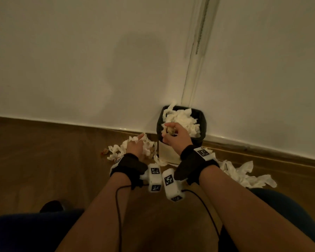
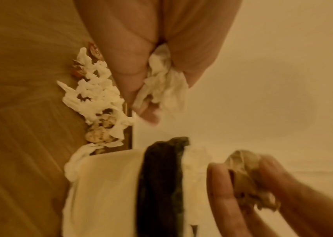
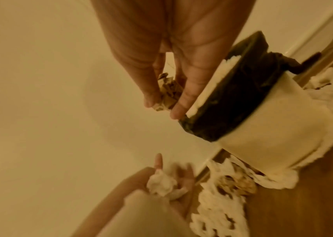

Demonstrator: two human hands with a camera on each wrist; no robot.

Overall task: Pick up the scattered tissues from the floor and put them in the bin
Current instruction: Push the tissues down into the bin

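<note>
A white bin (image 1: 196, 140) with a black liner stands against the wall, heaped with white tissues (image 1: 184, 119). My right hand (image 1: 168, 132) hovers over its near rim and pinches a crumpled brownish tissue (image 3: 167, 94), which also shows as the brownish wad (image 2: 246, 181) in the left wrist view. Left of the bin, my left hand (image 1: 137, 140) grips a bunch of white tissue (image 2: 161, 86) just above a floor pile (image 1: 116, 150) of white and stained tissues. More white tissues (image 1: 244, 173) lie on the floor to the bin's right.
The floor (image 1: 44, 160) is brown wood and meets a white wall (image 1: 80, 70) at a skirting board. A vertical white trim (image 1: 193, 60) runs up the wall behind the bin. My knees in dark trousers (image 1: 25, 233) fill the lower corners.
</note>
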